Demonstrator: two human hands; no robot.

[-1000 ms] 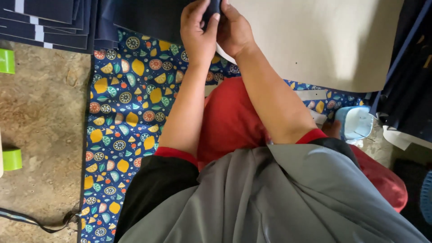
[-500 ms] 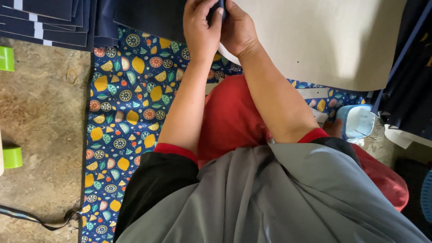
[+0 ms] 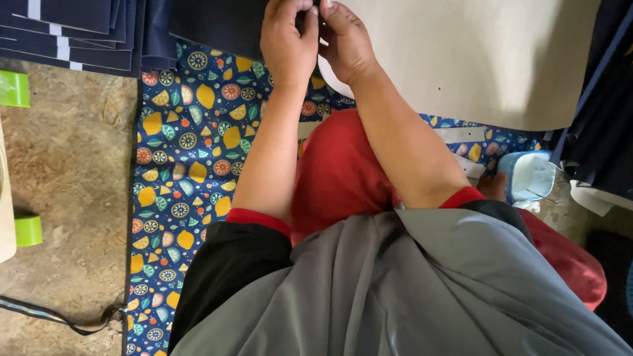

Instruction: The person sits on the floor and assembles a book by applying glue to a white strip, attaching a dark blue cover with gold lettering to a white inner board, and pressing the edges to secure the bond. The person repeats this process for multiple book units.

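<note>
Left hand: the left hand (image 3: 288, 41) sits at the top edge of the view, fingers curled and its grip closed on a small dark piece (image 3: 308, 14) held between both hands.
Right hand: the right hand (image 3: 347, 41) meets it from the other side, thumb and fingers pinched onto the same dark piece; the two hands touch.
Thing in hand: the dark piece is mostly hidden by the fingers and cut by the frame, so its shape cannot be told. It is held just above the near edge of the large beige sheet (image 3: 461, 59).
Surroundings: a patterned mat (image 3: 191, 151) with fruit prints lies on the floor (image 3: 66, 198) under the arms; stacked dark panels (image 3: 72, 26) sit at the mat's far left corner, and a pale blue container (image 3: 531, 175) rests near its right edge.
Doing it well: judged from this hold, short pinches close to the working edge, wrists steady, and both thumbs opposed would keep the piece aligned.
</note>
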